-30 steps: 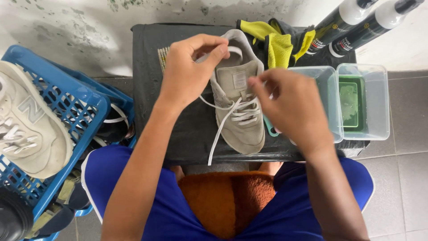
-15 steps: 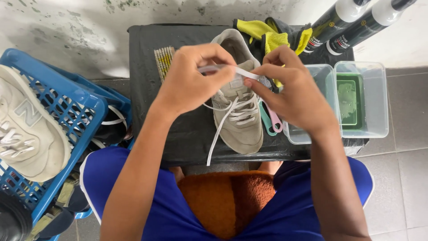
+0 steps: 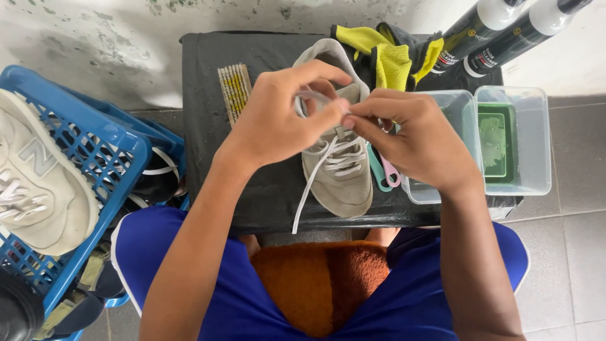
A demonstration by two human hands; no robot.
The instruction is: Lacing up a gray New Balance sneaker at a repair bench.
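We see a black table (image 3: 208, 126) bearing a grey sneaker (image 3: 338, 170) at its middle, toe toward us. Above it, our left hand (image 3: 278, 120) and right hand (image 3: 413, 142) pinch its white lace (image 3: 315, 183) between narrowed fingertips.

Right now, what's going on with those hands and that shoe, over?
Left hand and right hand both pinching the white lace. Grey shoe flat on black table, half laced. Nothing obstructing.
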